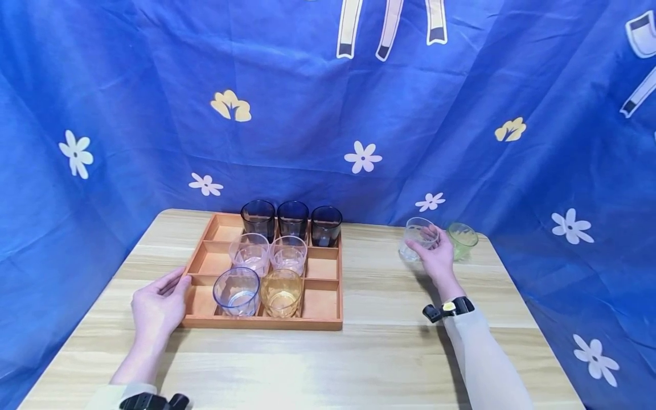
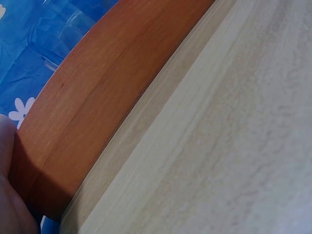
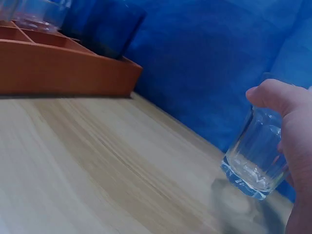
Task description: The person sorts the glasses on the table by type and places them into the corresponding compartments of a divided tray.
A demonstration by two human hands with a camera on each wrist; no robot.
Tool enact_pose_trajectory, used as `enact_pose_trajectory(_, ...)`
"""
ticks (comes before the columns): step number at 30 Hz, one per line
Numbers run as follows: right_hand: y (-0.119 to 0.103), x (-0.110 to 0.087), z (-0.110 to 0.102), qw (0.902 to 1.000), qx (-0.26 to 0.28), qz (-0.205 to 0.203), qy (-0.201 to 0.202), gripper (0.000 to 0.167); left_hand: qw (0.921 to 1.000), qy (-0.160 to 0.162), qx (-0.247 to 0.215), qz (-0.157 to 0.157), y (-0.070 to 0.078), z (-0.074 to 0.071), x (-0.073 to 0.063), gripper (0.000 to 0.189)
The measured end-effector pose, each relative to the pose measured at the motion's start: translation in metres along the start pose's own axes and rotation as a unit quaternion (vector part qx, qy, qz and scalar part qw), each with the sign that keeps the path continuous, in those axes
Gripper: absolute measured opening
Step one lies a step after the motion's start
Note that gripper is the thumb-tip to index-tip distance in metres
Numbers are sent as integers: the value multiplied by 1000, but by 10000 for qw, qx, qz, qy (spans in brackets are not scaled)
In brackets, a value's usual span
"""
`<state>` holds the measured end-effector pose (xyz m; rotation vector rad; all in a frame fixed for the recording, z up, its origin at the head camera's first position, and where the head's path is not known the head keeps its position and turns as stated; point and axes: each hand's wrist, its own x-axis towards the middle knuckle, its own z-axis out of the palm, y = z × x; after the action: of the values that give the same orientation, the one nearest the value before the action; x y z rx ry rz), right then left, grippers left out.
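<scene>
My right hand [image 1: 437,256] grips a clear drinking glass [image 1: 410,234] at the right back of the table. In the right wrist view the glass [image 3: 253,161] is tilted, its base just off the tabletop above its shadow. Close behind that hand stands a green glass [image 1: 463,242]. My left hand [image 1: 159,304] holds the left edge of a wooden compartment tray [image 1: 261,323]; some fingers are hidden. Three dark glasses [image 1: 293,219] fill part of the tray's back row. Two pinkish clear glasses [image 1: 249,253] stand in the middle row, a blue-rimmed glass [image 1: 237,293] and an amber glass [image 1: 282,293] in front.
The light wood table [image 1: 389,353] reaches back to a blue patterned cloth [image 1: 292,131], which also hangs along both sides. Bare compartments show at the tray's left column and at its right, in the middle and front rows.
</scene>
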<state>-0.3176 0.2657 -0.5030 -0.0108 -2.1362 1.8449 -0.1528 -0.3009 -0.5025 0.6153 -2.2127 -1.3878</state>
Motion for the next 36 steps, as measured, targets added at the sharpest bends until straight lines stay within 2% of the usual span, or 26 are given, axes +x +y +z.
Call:
enact_pose_trajectory(11,-40,-20,27,9990,212,-285,-263,81,9999,-28,74,-140,0,-2,1,35)
enact_pose_trajectory(19,-61,-40,49,9980,342,-288,-455,82,9995,-119,106,-286,2,-2,1,37)
enact_pose_trajectory(23,-69,-50,63,9958,514,-470,-594,78,9994,-130,88,-310,4,-3,1,37)
enact_pose_trajectory(28,-80,-62,81,9918,717,-648,-838,76,9995,-126,68,-269,3,-3,1,36)
enact_pose_trajectory(36,-90,-75,107,9881,817,-716,-1089,79,9999,-78,36,-117,2,-3,-2,34)
